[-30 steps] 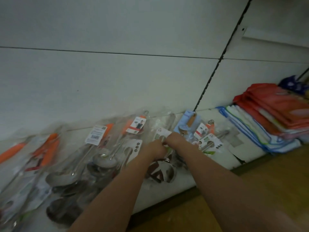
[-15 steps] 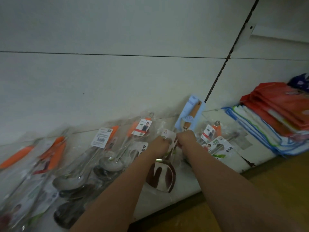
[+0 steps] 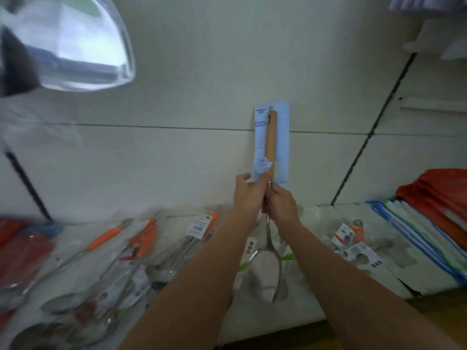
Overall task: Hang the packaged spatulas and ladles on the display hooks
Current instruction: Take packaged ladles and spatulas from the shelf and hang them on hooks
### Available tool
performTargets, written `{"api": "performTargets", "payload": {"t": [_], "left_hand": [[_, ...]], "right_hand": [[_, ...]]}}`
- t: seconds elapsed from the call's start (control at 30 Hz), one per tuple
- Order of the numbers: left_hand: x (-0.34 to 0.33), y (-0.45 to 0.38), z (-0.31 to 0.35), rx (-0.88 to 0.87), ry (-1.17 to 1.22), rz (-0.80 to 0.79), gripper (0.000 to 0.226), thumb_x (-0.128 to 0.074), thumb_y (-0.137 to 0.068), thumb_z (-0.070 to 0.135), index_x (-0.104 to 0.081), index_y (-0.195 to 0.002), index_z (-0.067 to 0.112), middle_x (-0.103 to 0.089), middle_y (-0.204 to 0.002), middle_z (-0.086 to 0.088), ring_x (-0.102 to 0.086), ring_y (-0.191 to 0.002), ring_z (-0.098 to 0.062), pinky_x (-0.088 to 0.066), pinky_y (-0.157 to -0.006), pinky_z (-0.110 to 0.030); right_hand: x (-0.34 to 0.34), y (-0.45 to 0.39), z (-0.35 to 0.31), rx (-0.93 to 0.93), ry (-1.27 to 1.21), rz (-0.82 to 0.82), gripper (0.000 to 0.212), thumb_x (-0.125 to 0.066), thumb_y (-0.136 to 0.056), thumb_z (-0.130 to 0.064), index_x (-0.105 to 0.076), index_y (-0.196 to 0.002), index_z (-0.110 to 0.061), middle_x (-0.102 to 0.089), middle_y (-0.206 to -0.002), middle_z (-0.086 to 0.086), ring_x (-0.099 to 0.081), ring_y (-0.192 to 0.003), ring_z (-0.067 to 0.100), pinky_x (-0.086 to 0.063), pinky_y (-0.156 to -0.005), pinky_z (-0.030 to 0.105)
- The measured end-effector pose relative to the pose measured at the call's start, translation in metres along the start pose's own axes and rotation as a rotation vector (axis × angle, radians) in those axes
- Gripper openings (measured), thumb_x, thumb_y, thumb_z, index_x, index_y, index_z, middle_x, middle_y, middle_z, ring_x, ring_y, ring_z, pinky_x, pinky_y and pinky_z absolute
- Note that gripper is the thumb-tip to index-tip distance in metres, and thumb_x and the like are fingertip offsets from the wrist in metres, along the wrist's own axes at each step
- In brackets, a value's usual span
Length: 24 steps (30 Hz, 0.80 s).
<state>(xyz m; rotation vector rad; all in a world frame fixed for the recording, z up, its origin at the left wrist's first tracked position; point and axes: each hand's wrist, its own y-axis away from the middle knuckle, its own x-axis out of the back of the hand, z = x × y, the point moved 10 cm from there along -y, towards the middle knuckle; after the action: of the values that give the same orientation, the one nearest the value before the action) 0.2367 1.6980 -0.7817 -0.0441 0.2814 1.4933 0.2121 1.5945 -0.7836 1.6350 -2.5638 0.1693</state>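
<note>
You have the spatula (image 3: 270,157) raised upright against the white wall panel (image 3: 177,152), handle up, blade down over the shelf (image 3: 328,294). Both hands are together on the metal shank just under the card: left hand (image 3: 249,195) curls round it with the thumb sticking out toward the card's lower corner, right hand (image 3: 281,202) grips just beside and slightly below. Wooden handle looks round and smooth, strapped to a thin light-blue card (image 3: 283,137) that is flat and will bend or tear at the hang hole if you lever on it. Shank is thin steel rod, stiff; blade (image 3: 265,274) is flat, broad metal, probably in clear film, so weight sits low and it will likely swing like a pendulum once hooked. I'd judge it light overall. Keep one hand on the shank for weight, move the other up to pinch the card near its top edge to steer the hole. No hook is visible at the card's top; can't tell if one is there. Remaining stock (image 3: 141,238) lies on the shelf in glossy clear bags, slippery, orange handles, steel bowls. Folded red and blue-edged fabric goods (image 3: 429,213) are stacked at right. A blurred shiny item (image 3: 75,44) hangs top left.
</note>
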Motion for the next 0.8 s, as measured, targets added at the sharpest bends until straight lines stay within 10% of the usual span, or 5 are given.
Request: {"api": "performTargets", "payload": {"t": [0.17, 0.4, 0.5, 0.6, 0.8], "left_hand": [[0.06, 0.006, 0.053, -0.098, 0.036, 0.122, 0.08, -0.064, -0.084, 0.042, -0.021, -0.143, 0.009, -0.047, -0.135, -0.011, -0.053, -0.115, -0.023, -0.045, -0.095, -0.034], [0.106, 0.036, 0.104, -0.218, 0.082, 0.171, 0.048, -0.067, -0.082, 0.041, -0.053, -0.113, 0.006, -0.064, -0.083, -0.001, -0.06, -0.054, -0.002, -0.047, -0.046, -0.017], [0.126, 0.05, 0.123, -0.294, -0.037, 0.205, 0.034, -0.072, -0.08, 0.031, -0.053, -0.101, 0.011, -0.061, -0.077, 0.004, -0.061, -0.066, -0.005, -0.052, -0.057, -0.015], [0.144, 0.055, 0.13, -0.32, -0.158, 0.202, 0.018, -0.075, -0.078, 0.025, -0.058, -0.084, 0.019, -0.065, -0.084, -0.005, -0.066, -0.086, -0.024, -0.057, -0.08, -0.043], [0.168, 0.06, 0.136, -0.343, -0.14, 0.241, 0.014, -0.061, -0.087, 0.003, -0.063, -0.101, 0.004, -0.061, -0.087, -0.009, -0.058, -0.078, -0.02, -0.052, -0.065, -0.028]], "right_hand": [[-0.047, 0.018, -0.053, 0.182, 0.076, -0.146, 0.037, -0.054, -0.093, -0.016, -0.056, -0.057, -0.013, -0.051, -0.044, -0.006, -0.046, -0.043, 0.009, -0.039, -0.051, 0.021], [-0.109, 0.055, -0.081, 0.107, 0.033, -0.455, 0.032, -0.049, -0.097, -0.019, -0.058, -0.067, -0.013, -0.059, -0.05, -0.005, -0.057, -0.044, 0.006, -0.038, -0.043, 0.016], [-0.138, 0.079, -0.071, 0.028, 0.095, -0.635, 0.026, -0.047, -0.098, -0.018, -0.06, -0.078, -0.007, -0.064, -0.061, -0.001, -0.062, -0.058, 0.012, -0.046, -0.051, 0.02], [-0.151, 0.091, -0.063, -0.07, 0.197, -0.715, 0.023, -0.046, -0.099, -0.019, -0.058, -0.094, -0.001, -0.063, -0.082, 0.01, -0.06, -0.07, 0.015, -0.051, -0.059, 0.025], [-0.143, 0.075, -0.087, -0.054, 0.405, -0.523, 0.011, -0.055, -0.084, -0.003, -0.064, -0.089, 0.003, -0.067, -0.079, 0.017, -0.064, -0.065, 0.022, -0.056, -0.059, 0.033]]}}
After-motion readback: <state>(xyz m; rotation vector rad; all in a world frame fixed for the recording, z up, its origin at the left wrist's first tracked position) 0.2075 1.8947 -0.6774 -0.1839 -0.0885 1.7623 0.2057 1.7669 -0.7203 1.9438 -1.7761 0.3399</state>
